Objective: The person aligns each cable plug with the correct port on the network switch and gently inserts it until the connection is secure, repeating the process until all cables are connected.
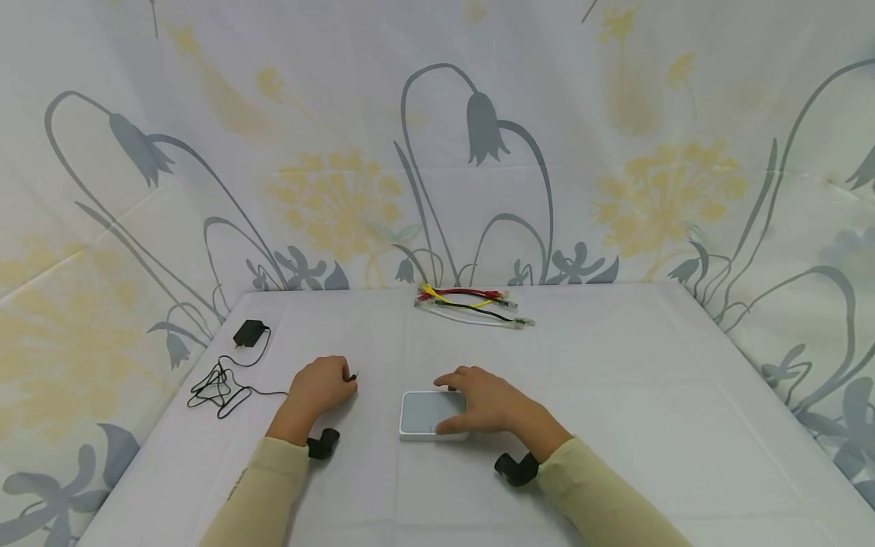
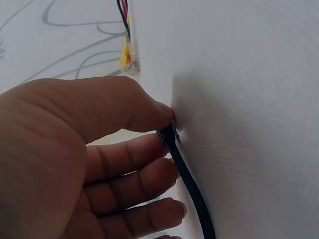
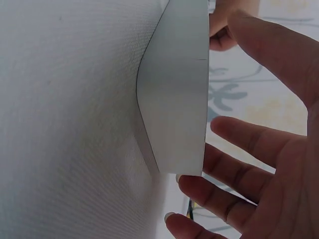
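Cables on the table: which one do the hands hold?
The long black power-adapter cable, its end pinched by the left hand; the short patch cables lie together, untouched.

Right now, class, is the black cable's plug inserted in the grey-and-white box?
No, the left hand pinches the plug, and white table surface shows between it and the grey-and-white box.
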{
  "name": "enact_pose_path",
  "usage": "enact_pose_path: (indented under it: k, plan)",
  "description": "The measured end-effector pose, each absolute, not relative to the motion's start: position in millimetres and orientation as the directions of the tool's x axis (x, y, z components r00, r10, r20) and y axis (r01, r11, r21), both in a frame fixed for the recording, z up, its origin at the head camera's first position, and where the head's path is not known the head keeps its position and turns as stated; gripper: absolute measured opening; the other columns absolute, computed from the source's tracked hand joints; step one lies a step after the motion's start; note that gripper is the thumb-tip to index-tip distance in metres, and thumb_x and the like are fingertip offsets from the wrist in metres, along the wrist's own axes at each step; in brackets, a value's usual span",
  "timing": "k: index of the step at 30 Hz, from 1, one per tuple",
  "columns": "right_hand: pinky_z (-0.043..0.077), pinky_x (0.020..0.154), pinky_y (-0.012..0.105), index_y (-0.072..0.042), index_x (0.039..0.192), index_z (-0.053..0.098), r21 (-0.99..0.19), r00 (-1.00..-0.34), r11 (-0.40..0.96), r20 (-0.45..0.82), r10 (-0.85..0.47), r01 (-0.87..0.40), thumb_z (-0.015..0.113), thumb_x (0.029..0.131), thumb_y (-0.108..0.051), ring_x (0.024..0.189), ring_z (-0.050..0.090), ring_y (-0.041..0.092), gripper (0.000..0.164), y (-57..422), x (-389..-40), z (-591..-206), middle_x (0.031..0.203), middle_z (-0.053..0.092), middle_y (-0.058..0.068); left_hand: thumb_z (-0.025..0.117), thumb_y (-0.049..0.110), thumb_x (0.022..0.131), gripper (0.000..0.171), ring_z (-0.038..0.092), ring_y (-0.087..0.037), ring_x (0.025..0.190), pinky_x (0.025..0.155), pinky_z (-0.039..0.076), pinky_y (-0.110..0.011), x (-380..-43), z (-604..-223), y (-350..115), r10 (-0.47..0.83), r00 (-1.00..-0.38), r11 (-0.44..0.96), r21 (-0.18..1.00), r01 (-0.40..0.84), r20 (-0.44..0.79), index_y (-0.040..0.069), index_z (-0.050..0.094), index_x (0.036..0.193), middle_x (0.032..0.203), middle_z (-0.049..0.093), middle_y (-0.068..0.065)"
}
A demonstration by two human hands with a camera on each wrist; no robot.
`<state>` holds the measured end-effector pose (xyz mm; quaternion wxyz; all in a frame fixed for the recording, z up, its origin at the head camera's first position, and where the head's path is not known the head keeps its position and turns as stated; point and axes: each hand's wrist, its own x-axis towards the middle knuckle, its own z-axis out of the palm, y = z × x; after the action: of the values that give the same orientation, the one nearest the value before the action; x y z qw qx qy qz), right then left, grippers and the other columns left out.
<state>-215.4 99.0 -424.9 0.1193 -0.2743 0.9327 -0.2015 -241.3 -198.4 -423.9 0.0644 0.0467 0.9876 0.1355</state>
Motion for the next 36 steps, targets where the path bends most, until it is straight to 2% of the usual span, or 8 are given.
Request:
enact_pose_path:
  k: [7,15,24,29,36]
  plan:
    - [0.047,0.090,0.035,-0.021,0.128,0.061,-0.437,-0.815,0.761,-0.099,-0.571,-0.480,0.076,0.073,-0.051,0.102,0.053,0.012,0.064,95.8,-214.6,-424.2,0.118,0.060,-0.003,0.063,0.020,0.083,0.013,0.054,-0.019,0.066,0.057,0.043,-0.032,-241.9,-424.3,-200.3,0.114,-0.987,0.955,0.288,0.077,-0.113,0.007,0.065,0.087,0.080,0.064,-0.005]
    - [0.047,0.087,0.034,-0.018,0.128,0.062,-0.508,-0.829,0.747,-0.110,-0.549,-0.428,0.078,0.074,-0.048,0.098,0.054,0.012,0.064,91.0,-220.7,-427.3,0.114,0.059,-0.003,0.063,0.021,0.084,0.012,0.052,-0.018,0.065,0.056,0.040,-0.030,-239.8,-423.6,-200.5,0.112,-0.988,0.933,0.354,0.067,-0.110,0.009,0.063,0.084,0.077,0.061,-0.003]
    - [0.046,0.093,0.037,-0.016,0.132,0.060,-0.563,-0.867,0.747,-0.102,-0.488,-0.355,0.079,0.075,-0.044,0.107,0.054,0.016,0.066,87.2,-235.6,-434.1,0.125,0.059,0.000,0.062,0.020,0.088,0.015,0.054,-0.016,0.072,0.063,0.045,-0.030,-242.5,-430.5,-204.0,0.157,-0.980,0.882,0.463,0.083,-0.122,0.006,0.066,0.094,0.085,0.064,-0.003]
    - [0.047,0.092,0.036,-0.015,0.134,0.058,-0.592,-0.861,0.724,-0.097,-0.499,-0.354,0.078,0.075,-0.047,0.107,0.055,0.015,0.071,90.6,-240.5,-438.9,0.128,0.060,0.001,0.061,0.020,0.090,0.015,0.055,-0.015,0.074,0.065,0.045,-0.029,-246.1,-437.9,-208.3,0.179,-0.975,0.841,0.535,0.083,-0.130,0.009,0.067,0.098,0.086,0.064,-0.002]
    - [0.046,0.093,0.035,-0.023,0.139,0.054,-0.704,-0.840,0.627,-0.082,-0.537,-0.332,0.083,0.071,-0.043,0.104,0.054,0.013,0.076,107.7,-246.8,-448.4,0.134,0.056,-0.006,0.061,0.020,0.093,0.013,0.055,-0.015,0.070,0.062,0.045,-0.029,-248.9,-441.2,-215.0,0.205,-0.973,0.755,0.650,0.086,-0.109,0.011,0.067,0.099,0.085,0.063,-0.002]
